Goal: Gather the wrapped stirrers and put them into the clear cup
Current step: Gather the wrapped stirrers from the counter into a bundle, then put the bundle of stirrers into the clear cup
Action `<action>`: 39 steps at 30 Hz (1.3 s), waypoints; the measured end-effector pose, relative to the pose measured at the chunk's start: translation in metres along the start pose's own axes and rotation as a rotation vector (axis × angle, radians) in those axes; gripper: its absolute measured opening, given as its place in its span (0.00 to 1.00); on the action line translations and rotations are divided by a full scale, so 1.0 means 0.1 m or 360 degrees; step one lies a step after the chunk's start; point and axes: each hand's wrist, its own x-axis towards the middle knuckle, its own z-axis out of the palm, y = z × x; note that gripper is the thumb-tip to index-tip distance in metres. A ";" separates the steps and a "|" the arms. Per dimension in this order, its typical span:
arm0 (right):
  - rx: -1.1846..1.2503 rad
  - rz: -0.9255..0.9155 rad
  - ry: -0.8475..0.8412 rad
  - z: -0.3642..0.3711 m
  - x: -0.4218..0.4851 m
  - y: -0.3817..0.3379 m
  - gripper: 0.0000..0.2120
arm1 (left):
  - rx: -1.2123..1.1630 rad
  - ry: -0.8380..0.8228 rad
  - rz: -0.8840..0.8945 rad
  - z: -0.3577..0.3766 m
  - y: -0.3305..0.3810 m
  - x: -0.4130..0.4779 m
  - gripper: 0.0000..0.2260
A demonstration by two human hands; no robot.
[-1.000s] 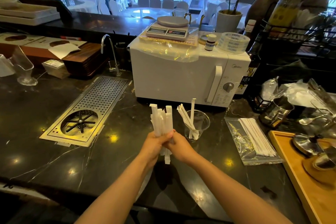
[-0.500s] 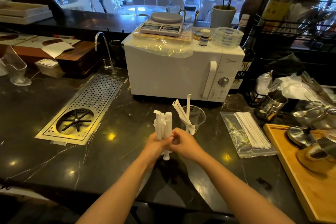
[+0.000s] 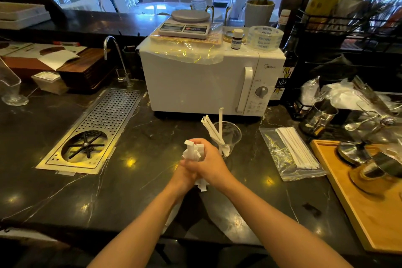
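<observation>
On the dark marble counter, before the white microwave, the left hand and right hand have now clamped together, squashing the white paper-wrapped stirrers low beside the clear plastic cup, bundle squared for dropping in.

a restaurant bar counter: glass rinser tray, microwave, probably banquet tables behind.

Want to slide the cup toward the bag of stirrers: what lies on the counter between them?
Nothing: in the head view, only bare dark counter lies between the clear cup and the plastic bag.
</observation>
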 end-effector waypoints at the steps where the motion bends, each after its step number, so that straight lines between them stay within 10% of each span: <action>1: -0.0005 -0.0019 0.0026 0.01 0.01 0.00 0.14 | -0.0062 -0.0005 -0.0030 0.01 -0.01 0.02 0.11; 16: 0.0129 0.0030 0.0119 -0.04 -0.02 0.27 0.20 | 0.0030 0.0009 -0.0084 0.07 -0.26 0.12 0.10; 27: 0.0011 0.0057 0.0199 0.00 0.09 0.06 0.06 | 0.0397 -0.0338 -0.0173 -0.24 0.11 0.18 0.13; 39: 0.0038 -0.0410 0.0501 -0.41 0.45 -1.10 0.05 | 0.0251 -0.0599 0.0273 -0.18 1.22 0.54 0.09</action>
